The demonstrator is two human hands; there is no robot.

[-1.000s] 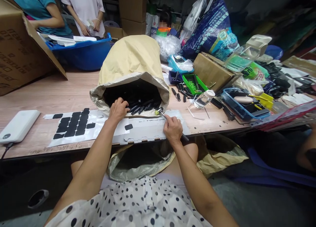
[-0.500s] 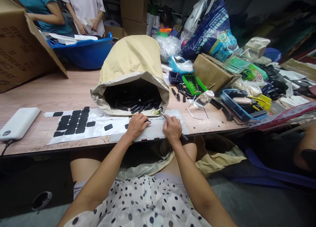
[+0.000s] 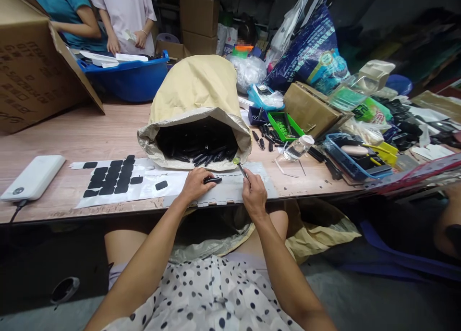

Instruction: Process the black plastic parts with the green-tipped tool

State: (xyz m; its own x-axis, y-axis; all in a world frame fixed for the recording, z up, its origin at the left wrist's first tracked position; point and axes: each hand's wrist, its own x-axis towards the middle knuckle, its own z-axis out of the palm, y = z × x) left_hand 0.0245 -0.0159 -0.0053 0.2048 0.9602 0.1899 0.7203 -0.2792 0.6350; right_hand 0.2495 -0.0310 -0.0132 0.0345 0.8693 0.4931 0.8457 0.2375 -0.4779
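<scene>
My left hand (image 3: 195, 184) is closed on a small black stick-shaped part (image 3: 212, 180), held flat over a grey card sheet (image 3: 230, 190) at the table's near edge. My right hand (image 3: 254, 193) grips a thin metal tool with a yellow-green tip (image 3: 238, 164), the tip pointing up towards the sack. A tan paper sack (image 3: 196, 91) lies on its side just beyond both hands, its mouth open towards me and full of several black parts (image 3: 201, 151).
A white sheet with black pads (image 3: 110, 179) lies left of my hands, a white power bank (image 3: 34, 177) further left. Right: a green tray (image 3: 284, 124), a clear bottle (image 3: 297, 147), a blue basket (image 3: 345, 153). Two people stand behind a blue tub (image 3: 126, 79). A cardboard box (image 3: 32, 67) stands far left.
My left hand came out of the sack's mouth with a black part and moved down to the card sheet beside my right hand. My right hand stayed put with its tool.
</scene>
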